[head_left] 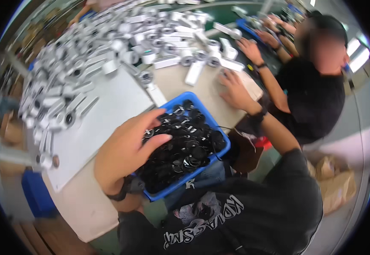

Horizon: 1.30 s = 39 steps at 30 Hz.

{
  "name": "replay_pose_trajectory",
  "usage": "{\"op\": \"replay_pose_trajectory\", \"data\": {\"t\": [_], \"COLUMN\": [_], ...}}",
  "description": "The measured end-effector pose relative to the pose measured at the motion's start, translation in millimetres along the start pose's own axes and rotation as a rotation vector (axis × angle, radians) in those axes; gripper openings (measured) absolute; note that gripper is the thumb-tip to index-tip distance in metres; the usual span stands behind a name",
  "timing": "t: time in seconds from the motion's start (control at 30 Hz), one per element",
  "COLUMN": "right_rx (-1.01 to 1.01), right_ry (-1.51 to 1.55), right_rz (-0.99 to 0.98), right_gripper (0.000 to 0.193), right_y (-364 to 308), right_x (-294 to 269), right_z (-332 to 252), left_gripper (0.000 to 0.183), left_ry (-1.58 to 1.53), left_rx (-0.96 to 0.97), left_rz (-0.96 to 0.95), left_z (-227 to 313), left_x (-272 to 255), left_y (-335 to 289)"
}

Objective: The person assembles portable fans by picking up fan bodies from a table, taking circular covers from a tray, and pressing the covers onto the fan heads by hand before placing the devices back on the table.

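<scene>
A blue plastic tray [224, 149] full of small round black parts [180, 138] stands against my front at the table's edge. My left hand [127, 146] is over the tray's left side, its thumb and fingers apart, with nothing visible between them. Out on the table to the right, my right hand [237, 91] rests with fingers spread on the beige surface. Close beyond it lies a white camera-like housing [232, 63] with a long arm. Another white housing [151, 88] lies just behind the tray, its round end showing a dark ring.
Many white and grey housings [87, 59] are heaped across the table's far and left side, partly on a white board [104, 106]. At right sits a person in black [312, 93], hands near another blue tray [246, 27]. A blue bin [38, 193] stands lower left.
</scene>
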State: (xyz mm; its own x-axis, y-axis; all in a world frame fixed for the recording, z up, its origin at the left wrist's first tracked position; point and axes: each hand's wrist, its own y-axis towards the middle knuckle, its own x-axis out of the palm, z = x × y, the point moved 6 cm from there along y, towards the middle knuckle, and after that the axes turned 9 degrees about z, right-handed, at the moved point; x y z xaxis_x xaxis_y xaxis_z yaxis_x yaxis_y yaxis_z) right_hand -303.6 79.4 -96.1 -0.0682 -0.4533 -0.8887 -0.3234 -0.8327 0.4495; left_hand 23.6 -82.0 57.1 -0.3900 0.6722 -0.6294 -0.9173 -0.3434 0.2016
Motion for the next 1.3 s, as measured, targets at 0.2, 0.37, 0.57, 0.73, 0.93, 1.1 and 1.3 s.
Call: {"op": "replay_pose_trajectory", "data": {"t": [0.2, 0.37, 0.57, 0.73, 0.93, 1.1, 1.3], "right_rx": [0.385, 0.679, 0.173, -0.076, -0.268, -0.27, -0.301], "right_ry": [0.236, 0.743, 1.521, 0.734, 0.366, 0.315, 0.311], "right_rz": [0.079, -0.041, -0.334, -0.397, -0.173, -0.237, -0.125], "right_gripper": [0.082, 0.083, 0.055, 0.033, 0.033, 0.026, 0.018], "right_y": [-19, 24, 76, 58, 40, 44, 54], "right_x": [9, -24, -108, -18, 11, 18, 14], "right_z": [40, 3, -142, -113, -117, -123, -118], "left_gripper": [0.052, 0.068, 0.062, 0.043, 0.045, 0.047, 0.047], "left_ry": [-0.015, -0.204, -1.354, -1.236, -1.188, -1.15, -1.055], "left_rx": [0.056, 0.075, -0.208, -0.17, -0.074, -0.05, -0.012], "left_rz": [-0.039, 0.119, 0.293, 0.627, 0.686, 0.685, 0.732], "left_z": [-4, -15, -36, -35, -34, -35, -33], "left_x": [8, 30, 54, -3, -23, -19, -22], "left_y": [8, 40, 57, 42, 30, 32, 36]}}
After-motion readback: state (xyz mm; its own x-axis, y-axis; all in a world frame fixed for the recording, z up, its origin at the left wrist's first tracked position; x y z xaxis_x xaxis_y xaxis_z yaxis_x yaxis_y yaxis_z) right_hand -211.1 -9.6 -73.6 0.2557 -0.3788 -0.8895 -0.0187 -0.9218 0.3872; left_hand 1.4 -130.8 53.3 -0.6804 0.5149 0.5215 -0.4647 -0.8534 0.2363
